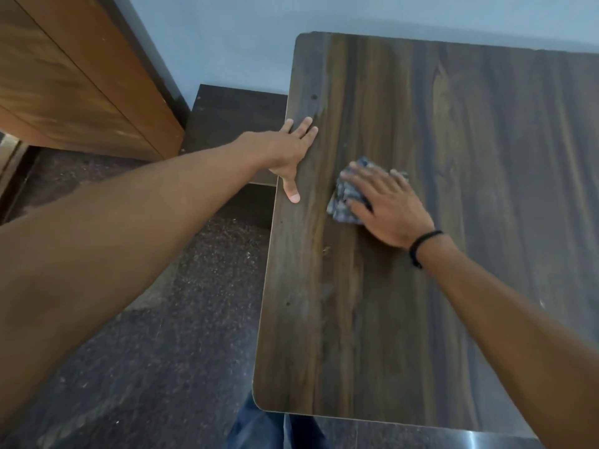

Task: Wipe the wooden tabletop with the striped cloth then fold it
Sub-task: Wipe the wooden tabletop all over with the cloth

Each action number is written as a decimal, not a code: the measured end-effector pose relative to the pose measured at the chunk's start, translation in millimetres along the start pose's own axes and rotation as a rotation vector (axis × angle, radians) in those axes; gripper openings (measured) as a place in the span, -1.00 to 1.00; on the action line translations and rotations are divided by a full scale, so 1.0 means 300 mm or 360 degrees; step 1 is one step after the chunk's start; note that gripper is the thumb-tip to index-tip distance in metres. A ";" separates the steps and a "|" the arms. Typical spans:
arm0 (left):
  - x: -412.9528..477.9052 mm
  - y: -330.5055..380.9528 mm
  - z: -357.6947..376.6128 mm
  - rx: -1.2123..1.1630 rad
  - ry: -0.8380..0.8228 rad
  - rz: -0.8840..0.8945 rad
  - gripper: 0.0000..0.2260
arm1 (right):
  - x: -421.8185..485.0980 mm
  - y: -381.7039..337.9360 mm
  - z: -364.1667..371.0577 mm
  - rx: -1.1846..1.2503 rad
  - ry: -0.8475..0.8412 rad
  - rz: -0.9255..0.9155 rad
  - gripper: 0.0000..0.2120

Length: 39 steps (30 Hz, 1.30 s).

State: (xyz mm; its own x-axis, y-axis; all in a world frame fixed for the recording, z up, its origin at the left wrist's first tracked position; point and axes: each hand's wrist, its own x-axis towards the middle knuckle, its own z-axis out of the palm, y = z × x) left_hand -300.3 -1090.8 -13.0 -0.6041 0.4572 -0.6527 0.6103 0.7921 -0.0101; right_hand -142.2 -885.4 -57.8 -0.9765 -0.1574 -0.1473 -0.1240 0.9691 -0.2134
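Cloth (338,197) lies bunched into one small blue-grey wad on the wooden tabletop (421,303), directly under the right hand (385,205). Motion blur hides its stripes. That hand lies on top of it with fingers spread and nearly straight, pressing down rather than gripping; parts of the cloth show beyond the fingertips and beside the thumb. One thin black band (421,247) circles the wrist just behind the hand.

Just to the left of the right hand, apart from the cloth, the left hand (288,153) rests flat on the tabletop's side edge. Its fingers are straight and together, its thumb lies along the edge pointing back toward the person, and it holds nothing. Between the two hands is only a strip of bare wood grain, so nothing stands between the cloth and the left hand.

Beyond the left hand's knuckles, off the table and lower down, sits one dark board or shelf (233,115). Farther out on that side is one orange-brown wooden panel (64,76), and past both hands' fingertips rises a pale blue wall (259,27). Below the left forearm runs a dark speckled floor (162,319). Near the person's body, a bit of blue trouser fabric (259,426) shows by the table's near corner.
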 end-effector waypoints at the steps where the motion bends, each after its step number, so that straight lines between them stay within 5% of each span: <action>1: -0.001 0.000 -0.005 0.0005 -0.0002 0.0009 0.36 | 0.041 0.015 -0.015 0.0060 0.0024 0.0145 -0.46; 3: -0.004 0.007 -0.006 0.0012 -0.0009 0.0006 0.36 | 0.088 -0.031 -0.017 0.0125 0.0019 0.0303 -0.47; 8: -0.013 0.010 0.000 0.0009 0.0012 -0.0002 0.34 | -0.152 -0.094 0.045 -0.0015 -0.0062 -0.0192 -0.45; 13: -0.014 0.017 -0.011 0.0065 0.0038 -0.0030 0.36 | -0.148 -0.146 0.075 0.0076 0.0094 0.0246 -0.45; 18: -0.045 0.035 0.032 0.0032 -0.0004 -0.0034 0.34 | -0.326 -0.201 0.113 0.0011 -0.0016 -0.0250 -0.46; 27: -0.052 0.042 0.053 -0.0058 -0.0040 -0.0081 0.38 | 0.275 -0.025 -0.024 0.0173 0.0084 0.0238 -0.46; 35: -0.047 0.016 0.072 -0.0177 -0.0030 -0.0044 0.39 | -0.130 -0.136 0.068 0.0151 0.0085 0.0016 -0.42; 39: -0.049 0.020 0.060 -0.0140 -0.0018 -0.0046 0.38 | 0.019 -0.071 0.035 0.0111 0.0144 0.0095 -0.41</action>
State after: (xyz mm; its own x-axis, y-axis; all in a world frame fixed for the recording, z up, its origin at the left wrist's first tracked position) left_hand -278.5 -1100.2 -17.1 -0.6146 0.4294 -0.6617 0.5451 0.8376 0.0373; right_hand -143.1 -909.1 -64.4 -0.9941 -0.0790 -0.0745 -0.0558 0.9602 -0.2738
